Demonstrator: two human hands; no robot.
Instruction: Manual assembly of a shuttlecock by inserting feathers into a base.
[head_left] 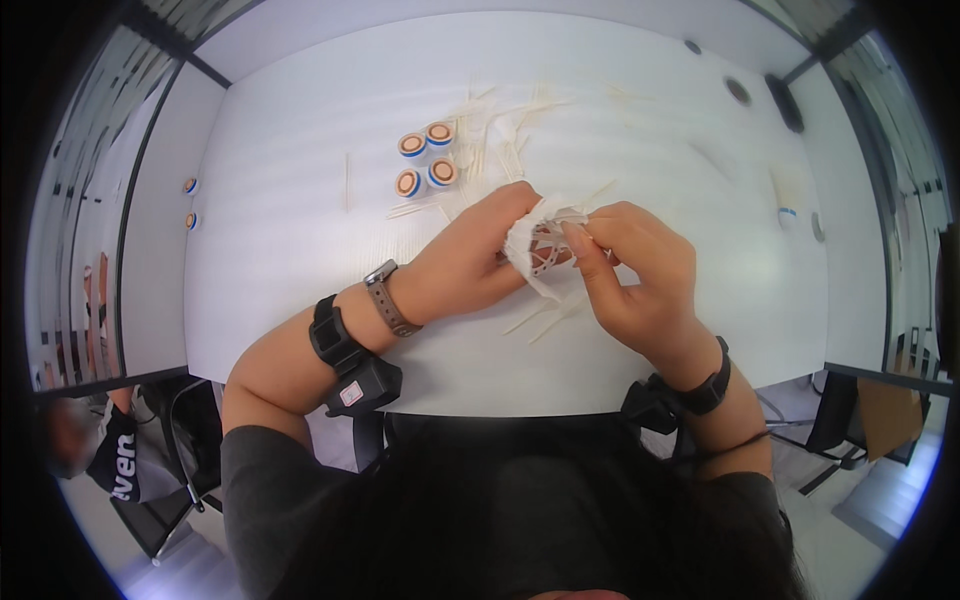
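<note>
Above the near part of the table, my left hand (487, 243) is closed round a crumpled white piece (521, 243) with an open, lattice-like inside. My right hand (640, 268) is at its right side, thumb and forefinger pinched together at the rim. What lies between those fingertips is too small to make out. A thin pale stick (603, 190) pokes out just above the right hand. Below the white piece lie a few more pale sticks (545, 322) on the white table (470, 375).
Several small round tubs (408, 184) with blue bands and ringed tops stand together beyond my left hand. Scattered pale sticks (480, 140) lie beside them. A clear container (787, 195) is at the right. Low partitions (150, 230) bound the table; a person (110, 450) sits at left.
</note>
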